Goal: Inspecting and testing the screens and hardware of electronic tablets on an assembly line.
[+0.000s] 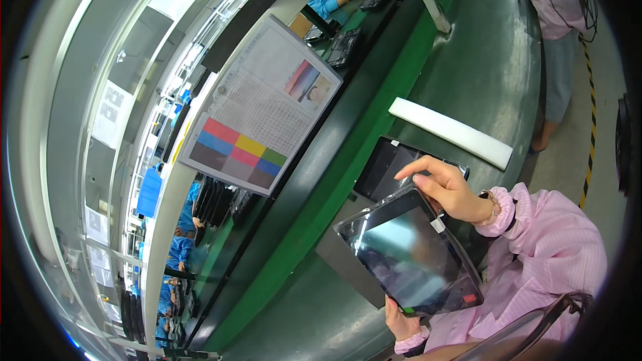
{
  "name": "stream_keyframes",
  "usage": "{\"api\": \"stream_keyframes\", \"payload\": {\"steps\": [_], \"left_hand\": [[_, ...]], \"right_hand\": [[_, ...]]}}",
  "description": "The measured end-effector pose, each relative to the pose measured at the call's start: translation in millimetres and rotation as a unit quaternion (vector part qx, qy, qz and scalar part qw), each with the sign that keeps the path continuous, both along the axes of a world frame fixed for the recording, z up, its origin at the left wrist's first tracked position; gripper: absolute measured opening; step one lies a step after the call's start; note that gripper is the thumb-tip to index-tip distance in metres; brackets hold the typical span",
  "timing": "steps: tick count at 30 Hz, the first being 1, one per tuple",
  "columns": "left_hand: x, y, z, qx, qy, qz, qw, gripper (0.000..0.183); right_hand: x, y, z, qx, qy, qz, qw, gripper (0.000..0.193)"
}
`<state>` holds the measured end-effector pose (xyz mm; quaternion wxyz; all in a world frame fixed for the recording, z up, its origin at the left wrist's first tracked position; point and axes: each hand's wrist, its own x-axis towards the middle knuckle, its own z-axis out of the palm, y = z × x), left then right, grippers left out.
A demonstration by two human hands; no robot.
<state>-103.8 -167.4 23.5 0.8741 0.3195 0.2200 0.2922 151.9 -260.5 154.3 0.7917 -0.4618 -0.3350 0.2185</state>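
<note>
One black tablet [408, 257] sits between both hands [455, 192] [402, 325].

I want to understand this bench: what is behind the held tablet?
Beyond the tablet, parts of a gray board and another dark screen show; whatever it covers cannot be seen.

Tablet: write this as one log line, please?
Left hand: holds tablet; right hand: at its upper edge; white bar: on green table

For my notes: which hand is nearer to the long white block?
Right. In view, the right hand is just below the long white block, at the held screen panel; the left hand is farther down, holding the panel's lower edge.
</note>
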Motion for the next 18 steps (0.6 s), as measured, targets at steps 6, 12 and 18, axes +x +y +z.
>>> {"api": "stream_keyframes", "payload": {"steps": [6,12,18], "left_hand": [[11.4,-6.4,3.3,0.004,-0.018,0.044,0.999,0.049],[17.3,-3.1,5.7,-0.004,-0.025,0.068,0.997,0.041],[23.8,-6.4,22.7,0.016,-0.003,0.097,0.995,0.039]], "right_hand": [[9.0,-2.3,-5.1,-0.041,0.059,0.049,0.996,0.023],[-3.8,12.4,-41.9,-0.026,0.054,0.069,0.996,0.023],[-2.6,15.2,-43.5,-0.002,0.013,0.078,0.997,0.029]]}}
